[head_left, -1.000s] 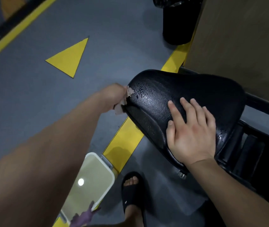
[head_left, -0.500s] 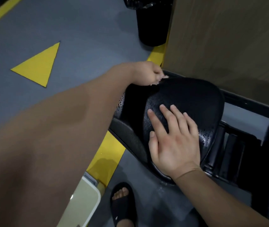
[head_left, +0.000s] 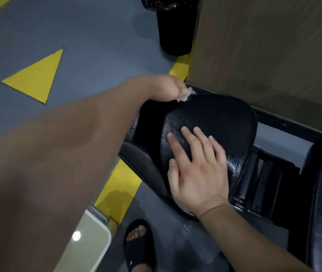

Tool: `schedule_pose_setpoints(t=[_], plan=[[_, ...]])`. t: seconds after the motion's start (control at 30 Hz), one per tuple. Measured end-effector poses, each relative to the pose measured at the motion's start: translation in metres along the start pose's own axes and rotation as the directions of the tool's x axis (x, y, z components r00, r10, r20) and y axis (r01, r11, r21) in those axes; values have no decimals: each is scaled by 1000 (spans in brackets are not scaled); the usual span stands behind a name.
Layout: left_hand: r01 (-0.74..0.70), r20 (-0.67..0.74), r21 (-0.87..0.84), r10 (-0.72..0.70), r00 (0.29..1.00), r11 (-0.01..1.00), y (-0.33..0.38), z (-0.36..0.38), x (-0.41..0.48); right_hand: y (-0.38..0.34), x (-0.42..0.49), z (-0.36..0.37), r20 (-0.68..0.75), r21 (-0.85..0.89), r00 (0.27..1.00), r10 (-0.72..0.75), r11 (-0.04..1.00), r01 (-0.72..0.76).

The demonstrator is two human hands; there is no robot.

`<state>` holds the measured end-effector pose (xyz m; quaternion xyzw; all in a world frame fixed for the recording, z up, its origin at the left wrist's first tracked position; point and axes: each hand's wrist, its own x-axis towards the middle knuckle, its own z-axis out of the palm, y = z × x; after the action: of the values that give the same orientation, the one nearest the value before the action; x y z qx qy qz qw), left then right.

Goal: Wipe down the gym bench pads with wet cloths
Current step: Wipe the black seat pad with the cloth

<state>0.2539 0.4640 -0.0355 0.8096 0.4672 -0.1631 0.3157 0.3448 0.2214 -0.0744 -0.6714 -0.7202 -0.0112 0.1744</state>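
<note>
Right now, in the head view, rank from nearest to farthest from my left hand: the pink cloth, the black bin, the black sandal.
1. Pale pink cloth, pinched in the left hand itself.
2. Black plastic bin, ahead on the floor.
3. Black slide sandal, back at the bottom, on the foot.

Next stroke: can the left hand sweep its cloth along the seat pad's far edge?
Probably yes: the left hand grips the cloth at the far edge of the seat pad; the right hand lies flat nearer, clear of it.

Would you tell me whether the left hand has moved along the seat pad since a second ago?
Yes: the left hand slid its cloth round the seat pad from its left edge to its far edge, by the wooden panel.
</note>
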Motion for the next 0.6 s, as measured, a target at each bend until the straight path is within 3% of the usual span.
schedule_pose_setpoints(t=[0.17, 0.37, 0.5, 0.6], plan=[[179, -31, 74, -177, 984, 981, -14, -5, -1, 0, 0, 1, -10, 24, 1000, 9, 1000, -9], [-14, -30, -18, 13, 999, 1000, 27, 5, 6, 0, 0, 0, 0, -3, 1000, -2, 1000, 2], [61, -52, 11, -61, 997, 998, -11, -3, -15, 0, 0, -1, -7, 9, 1000, -3, 1000, 3], [126, -121, -83, -136, 983, 989, -30, -4, -36, 0, 0, -1, -11, 1, 1000, -5, 1000, 5]])
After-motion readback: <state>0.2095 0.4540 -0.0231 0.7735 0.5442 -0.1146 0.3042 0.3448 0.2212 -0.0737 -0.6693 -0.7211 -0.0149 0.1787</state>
